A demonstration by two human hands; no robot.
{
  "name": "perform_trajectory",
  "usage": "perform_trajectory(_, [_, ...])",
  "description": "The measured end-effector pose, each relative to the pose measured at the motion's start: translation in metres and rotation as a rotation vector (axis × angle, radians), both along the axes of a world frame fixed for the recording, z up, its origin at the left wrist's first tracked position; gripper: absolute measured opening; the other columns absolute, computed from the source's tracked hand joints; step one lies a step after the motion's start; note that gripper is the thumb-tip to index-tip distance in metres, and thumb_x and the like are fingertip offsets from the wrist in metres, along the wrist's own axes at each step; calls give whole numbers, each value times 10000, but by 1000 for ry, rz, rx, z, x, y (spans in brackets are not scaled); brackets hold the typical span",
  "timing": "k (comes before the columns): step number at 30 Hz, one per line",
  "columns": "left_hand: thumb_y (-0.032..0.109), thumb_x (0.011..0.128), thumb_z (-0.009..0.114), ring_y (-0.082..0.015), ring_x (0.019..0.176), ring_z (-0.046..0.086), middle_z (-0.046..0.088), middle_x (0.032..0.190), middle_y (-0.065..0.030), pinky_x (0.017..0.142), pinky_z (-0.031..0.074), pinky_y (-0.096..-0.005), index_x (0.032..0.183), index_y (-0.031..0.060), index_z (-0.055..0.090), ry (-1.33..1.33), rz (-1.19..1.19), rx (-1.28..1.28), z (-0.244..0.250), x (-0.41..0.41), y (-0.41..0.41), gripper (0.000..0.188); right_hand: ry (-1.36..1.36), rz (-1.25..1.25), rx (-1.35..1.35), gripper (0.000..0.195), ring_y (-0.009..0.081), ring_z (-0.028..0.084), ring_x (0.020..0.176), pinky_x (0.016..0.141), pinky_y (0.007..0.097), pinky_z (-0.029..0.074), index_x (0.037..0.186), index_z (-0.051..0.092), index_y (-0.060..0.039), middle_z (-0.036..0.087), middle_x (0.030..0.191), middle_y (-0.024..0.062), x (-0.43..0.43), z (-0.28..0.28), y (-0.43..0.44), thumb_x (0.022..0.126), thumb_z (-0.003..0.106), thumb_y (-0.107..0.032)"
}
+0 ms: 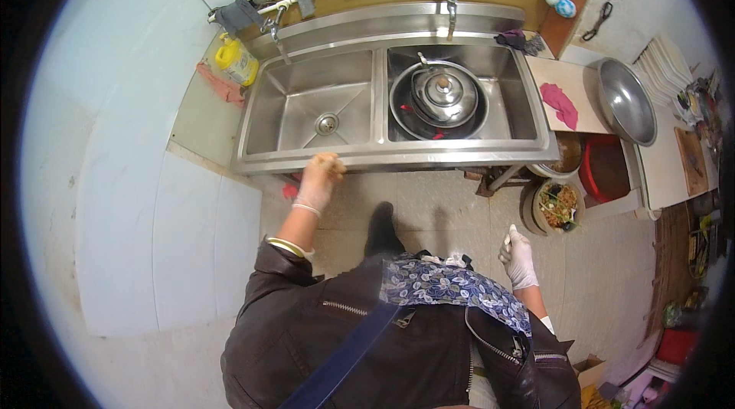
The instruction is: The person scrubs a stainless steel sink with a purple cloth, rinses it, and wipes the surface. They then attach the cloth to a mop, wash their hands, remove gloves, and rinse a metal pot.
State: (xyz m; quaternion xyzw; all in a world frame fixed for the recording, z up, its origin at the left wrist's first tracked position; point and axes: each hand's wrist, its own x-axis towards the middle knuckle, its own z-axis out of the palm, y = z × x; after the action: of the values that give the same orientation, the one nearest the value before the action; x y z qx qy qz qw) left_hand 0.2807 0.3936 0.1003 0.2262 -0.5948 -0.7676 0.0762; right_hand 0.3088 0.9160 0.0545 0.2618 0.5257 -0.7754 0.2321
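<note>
My left hand (314,184), in a thin translucent glove, is in a loose fist over the front rim of a stainless-steel double sink (396,155). Its finger end looks tan, and whether it holds something cannot be made out. Lower right, my right hand (519,262), in a white glove, hangs beside my body with its fingers curled; nothing clear shows in it. The left basin (275,116) has a round drain (327,123). In the right basin, a lidded metal pot (445,104) sits inside a wide metal bowl (399,116) with red marks.
Two taps (451,7) reach over the sink. A yellow bottle (236,61) stands at its left. On the right counter are a pink cloth (558,105) and a tilted steel basin (626,101). Below stand a bucket of food scraps (557,206) and a red tub (606,170).
</note>
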Motion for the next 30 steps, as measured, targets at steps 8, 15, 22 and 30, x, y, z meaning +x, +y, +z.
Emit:
perform_trajectory(8, [115, 982, 601, -99, 768, 609, 654, 884, -17, 693, 496, -248, 1071, 48, 638, 201, 222, -447, 20, -169, -242, 117, -34, -66, -59, 409, 112, 315, 425, 423, 280, 246, 720, 523, -125, 405, 536, -14, -112, -14, -136, 1060, 514, -353])
perform_trajectory(15, [188, 865, 683, -167, 851, 679, 730, 890, -96, 792, 520, -321, 938, 62, 729, -336, -283, -817, -157, -217, -318, 153, -30, 97, 108, 365, 130, 405, 463, 466, 280, 333, 768, 567, -92, 479, 572, 5, -183, -2, -280, 1062, 519, -302])
perform_trajectory(22, [185, 860, 644, -321, 954, 701, 742, 1018, -112, 865, 550, -401, 1007, 101, 730, -371, -500, -1072, -284, -238, -306, 190, -219, -31, 184, 344, 136, 395, 401, 404, 276, 303, 756, 560, -101, 474, 520, 14, -203, -36, -319, 1051, 519, -273])
perform_trajectory(30, [156, 894, 631, -321, 901, 726, 733, 911, -146, 771, 587, -416, 953, 66, 714, -588, -604, -1467, -315, -268, -293, 136, -341, -89, 332, 407, 154, 306, 289, 308, 294, 210, 680, 495, -123, 396, 429, 16, -217, -45, -324, 1045, 498, -303])
